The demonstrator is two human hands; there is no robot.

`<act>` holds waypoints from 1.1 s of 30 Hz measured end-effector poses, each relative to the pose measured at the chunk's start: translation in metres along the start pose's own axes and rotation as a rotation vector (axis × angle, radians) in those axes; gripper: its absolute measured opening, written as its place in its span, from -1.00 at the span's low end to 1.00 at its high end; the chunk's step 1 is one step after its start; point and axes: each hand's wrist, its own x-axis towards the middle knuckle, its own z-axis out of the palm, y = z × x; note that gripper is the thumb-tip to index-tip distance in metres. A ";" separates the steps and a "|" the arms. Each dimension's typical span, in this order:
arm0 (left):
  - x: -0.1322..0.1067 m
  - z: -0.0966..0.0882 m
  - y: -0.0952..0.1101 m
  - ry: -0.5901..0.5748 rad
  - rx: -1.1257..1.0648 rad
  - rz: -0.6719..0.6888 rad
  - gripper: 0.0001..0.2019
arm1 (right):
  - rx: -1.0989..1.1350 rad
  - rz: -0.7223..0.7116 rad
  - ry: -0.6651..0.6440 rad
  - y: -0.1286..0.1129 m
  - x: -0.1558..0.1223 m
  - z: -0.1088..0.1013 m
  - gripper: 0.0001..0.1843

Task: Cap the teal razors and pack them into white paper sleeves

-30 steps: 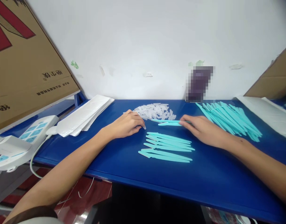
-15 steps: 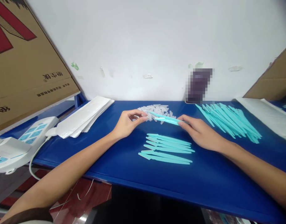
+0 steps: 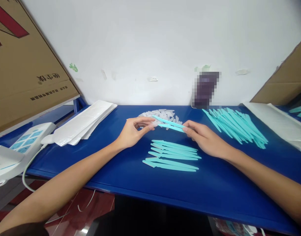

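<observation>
My right hand (image 3: pixel 198 134) pinches the handle ends of two turquoise eyebrow razors (image 3: pixel 173 123), their blade ends pointing left. My left hand (image 3: pixel 135 131) is closed on a small translucent blade cap (image 3: pixel 155 123), held right at the tip of one razor. Whether the cap sits around the blade I cannot tell. Behind the fingers lies a loose pile of translucent caps (image 3: pixel 165 114). Nearer to me, several razors (image 3: pixel 175 155) lie side by side in a row, blade ends to the left. A larger heap of razors (image 3: pixel 236 126) rests to the right.
White plastic sleeves (image 3: pixel 84 123) lie at the left beside a white power strip (image 3: pixel 27 144) with a cable. A pixelated phone-like object (image 3: pixel 206 89) leans on the wall. A white sheet (image 3: pixel 275 123) lies far right. Cardboard (image 3: pixel 30 65) stands on the left.
My right hand has brought the razors left, and their tips now meet the cap in my left hand. The whole view has shifted slightly.
</observation>
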 end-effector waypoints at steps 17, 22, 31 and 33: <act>0.001 0.012 0.001 0.013 -0.260 -0.138 -0.36 | -0.231 -0.137 0.041 -0.023 -0.005 0.011 -0.68; 0.003 0.010 0.001 -0.045 -0.036 -0.110 -0.46 | -0.286 -0.146 -0.003 -0.020 -0.002 0.000 -0.65; 0.003 0.005 -0.013 -0.150 0.464 0.096 -0.88 | -0.485 -0.196 -0.120 0.002 0.000 -0.019 -0.60; 0.004 0.004 -0.017 -0.200 0.541 0.143 -0.90 | -0.554 -0.209 -0.127 0.003 -0.001 -0.019 -0.60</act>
